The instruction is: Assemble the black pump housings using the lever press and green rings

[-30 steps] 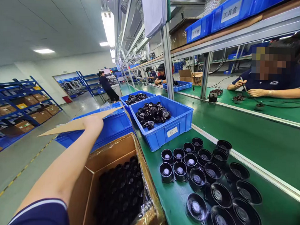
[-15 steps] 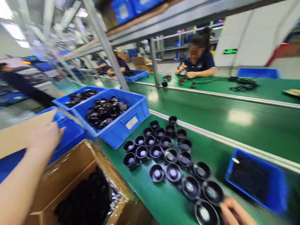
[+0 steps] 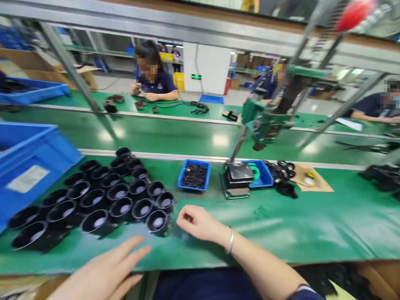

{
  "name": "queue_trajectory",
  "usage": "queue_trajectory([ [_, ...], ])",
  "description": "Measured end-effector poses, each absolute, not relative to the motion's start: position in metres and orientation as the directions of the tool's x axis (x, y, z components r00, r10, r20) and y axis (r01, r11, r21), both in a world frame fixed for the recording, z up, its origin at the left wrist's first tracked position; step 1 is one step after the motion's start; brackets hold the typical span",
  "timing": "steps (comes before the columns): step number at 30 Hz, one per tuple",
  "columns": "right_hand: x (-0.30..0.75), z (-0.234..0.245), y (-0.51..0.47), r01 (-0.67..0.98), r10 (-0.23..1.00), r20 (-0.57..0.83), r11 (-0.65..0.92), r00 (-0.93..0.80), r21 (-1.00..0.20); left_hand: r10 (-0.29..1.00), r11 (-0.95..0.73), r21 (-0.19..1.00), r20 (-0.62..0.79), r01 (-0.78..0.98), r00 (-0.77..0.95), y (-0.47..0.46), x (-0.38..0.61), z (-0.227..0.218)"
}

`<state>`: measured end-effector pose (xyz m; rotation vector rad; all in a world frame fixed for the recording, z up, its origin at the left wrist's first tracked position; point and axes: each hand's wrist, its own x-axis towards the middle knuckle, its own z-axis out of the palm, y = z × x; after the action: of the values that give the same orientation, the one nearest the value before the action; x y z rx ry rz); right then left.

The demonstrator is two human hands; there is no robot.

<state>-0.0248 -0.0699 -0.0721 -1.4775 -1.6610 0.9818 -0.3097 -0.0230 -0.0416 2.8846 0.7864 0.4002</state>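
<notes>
My left hand [image 3: 107, 273] hangs low at the table's near edge, fingers stretched out, holding nothing. My right hand [image 3: 199, 222] rests on the green table [image 3: 299, 223] with fingers curled loosely, just right of a cluster of several black round speaker housings [image 3: 119, 195]. Whether anything sits in its fingers I cannot make out. A silver bracelet circles that wrist. A small blue tray of tiny black parts [image 3: 194, 175] lies beyond the right hand.
A large blue bin [image 3: 25, 161] stands at the left. A green press fixture [image 3: 253, 138] with a base plate sits mid-table beside another small blue tray [image 3: 260, 174] and loose black rings. Seated persons work across the green conveyor belt [image 3: 187, 141].
The view has swung right, away from the cardboard box and bins. My left hand let go of the cardboard flap and dropped to the table edge; my right hand came to rest beside the housings.
</notes>
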Motion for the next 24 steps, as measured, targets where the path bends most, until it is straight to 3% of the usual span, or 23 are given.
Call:
queue_trajectory([
  [1,-0.014,-0.066,-0.084,0.492,0.991,0.030,0.091,-0.131,-0.866,0.449,-0.889,0.194,0.201,0.414,0.870,-0.033,-0.292,-0.055],
  [4,0.031,-0.059,-0.127,0.581,0.995,0.075,0.102,-0.071,-0.808,0.418,-0.891,0.277,0.188,0.360,0.889,-0.058,-0.241,-0.086],
  [7,0.096,-0.065,-0.164,0.686,0.959,0.166,-0.038,0.229,-0.726,0.444,-0.878,0.312,0.245,0.363,0.862,-0.074,-0.196,-0.111],
  [10,0.177,-0.074,-0.190,0.733,0.773,0.317,-0.264,0.550,-0.627,0.466,-0.877,0.285,0.307,0.386,0.830,-0.081,-0.170,-0.128],
  [12,0.227,-0.079,-0.202,0.724,0.645,0.392,-0.391,0.656,-0.569,0.464,-0.879,0.275,0.311,0.389,0.830,-0.082,-0.164,-0.132],
  [15,0.280,-0.088,-0.210,0.722,0.590,0.427,-0.478,0.685,-0.500,0.468,-0.875,0.284,0.291,0.392,0.834,-0.081,-0.164,-0.131],
  [24,0.281,-0.116,-0.220,0.844,0.716,0.449,-0.482,0.534,-0.236,0.498,-0.858,0.284,0.264,0.427,0.826,-0.079,-0.164,-0.128],
])
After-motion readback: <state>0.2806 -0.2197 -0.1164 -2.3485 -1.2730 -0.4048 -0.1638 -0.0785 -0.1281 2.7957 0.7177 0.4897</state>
